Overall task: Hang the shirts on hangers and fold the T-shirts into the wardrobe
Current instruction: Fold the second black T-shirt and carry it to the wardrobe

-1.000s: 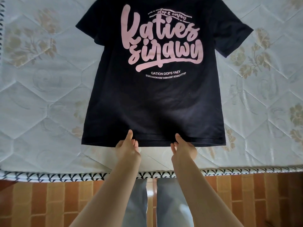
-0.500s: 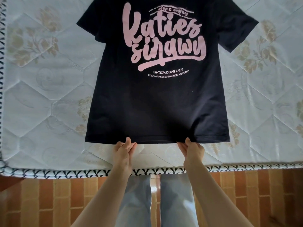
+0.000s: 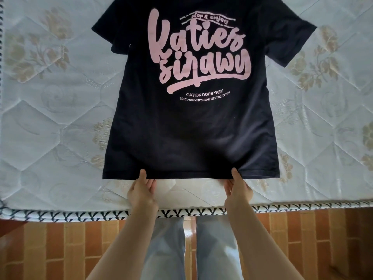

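Home bedroom, as I see it via head cam: quilted white mattress [image 3: 50, 122] w/ gold floral print & black-stitched edging, bare of sheets, over orange-brown tiled floor [image 3: 60, 249].

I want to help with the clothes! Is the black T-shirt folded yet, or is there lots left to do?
Not folded yet. Done: the black T-shirt lies spread flat, print up, on the mattress. In hand: the left hand and right hand pinch its bottom hem. Left: all the folds, then the wardrobe, which is out of view. No other clothes or hangers show.
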`<state>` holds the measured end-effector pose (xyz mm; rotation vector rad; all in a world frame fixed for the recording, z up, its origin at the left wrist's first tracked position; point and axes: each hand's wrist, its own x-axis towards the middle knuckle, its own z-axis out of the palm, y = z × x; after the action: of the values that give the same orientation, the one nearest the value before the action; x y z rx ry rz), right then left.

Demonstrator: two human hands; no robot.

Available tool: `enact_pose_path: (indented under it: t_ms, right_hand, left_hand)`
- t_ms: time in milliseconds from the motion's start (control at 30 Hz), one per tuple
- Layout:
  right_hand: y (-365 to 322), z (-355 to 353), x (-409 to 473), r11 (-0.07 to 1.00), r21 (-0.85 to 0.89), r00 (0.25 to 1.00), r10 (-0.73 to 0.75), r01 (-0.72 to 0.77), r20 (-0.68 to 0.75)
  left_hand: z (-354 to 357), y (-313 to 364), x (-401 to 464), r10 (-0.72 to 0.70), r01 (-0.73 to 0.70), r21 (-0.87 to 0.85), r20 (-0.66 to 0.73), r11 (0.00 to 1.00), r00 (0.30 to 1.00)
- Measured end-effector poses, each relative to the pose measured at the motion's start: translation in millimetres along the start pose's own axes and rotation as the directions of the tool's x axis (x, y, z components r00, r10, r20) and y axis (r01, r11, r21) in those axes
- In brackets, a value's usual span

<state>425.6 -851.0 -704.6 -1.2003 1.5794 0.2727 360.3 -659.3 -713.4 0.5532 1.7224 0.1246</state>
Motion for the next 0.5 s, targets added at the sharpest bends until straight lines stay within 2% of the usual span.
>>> enact_pose_path:
  t_ms: [67,133,267,333,367,433,500]
  right_hand:
    - [-7,-3,4,0.998,0.048,0.999,0.033,-0.032,-0.02]
    - [-14,-7,6,0.995,0.073,0.997,0.075,-0.073,-0.035]
    - [-18,-7,6,0.995,0.056,0.996,0.084,-0.083,-0.028]
    - [-21,-5,2,0.999,-0.006,0.998,0.045,-0.045,-0.043]
    - [-24,-4,-1,0.998,-0.058,0.999,-0.009,0.006,-0.052]
    - [-32,1,-10,0.958,-0.187,0.97,-0.232,0.217,-0.066]
    - [-46,6,-15,0.818,-0.332,0.867,-0.498,0.469,-0.001]
  left_hand:
    - [-4,7,5,-0.004,0.001,-0.075,-0.036,0.997,0.999]
    - [-6,12,7,0.001,-0.005,-0.068,-0.063,0.998,0.998]
    - [-7,11,3,0.01,-0.001,0.086,-0.105,0.996,0.994]
    - [-2,7,-9,0.123,-0.086,0.288,-0.115,0.954,0.986]
    - [2,5,-18,0.241,-0.183,0.422,-0.087,0.888,0.967]
    - [14,4,-40,0.466,-0.402,0.637,0.076,0.658,0.882]
    - [33,2,-57,0.565,-0.604,0.695,0.338,0.389,0.753]
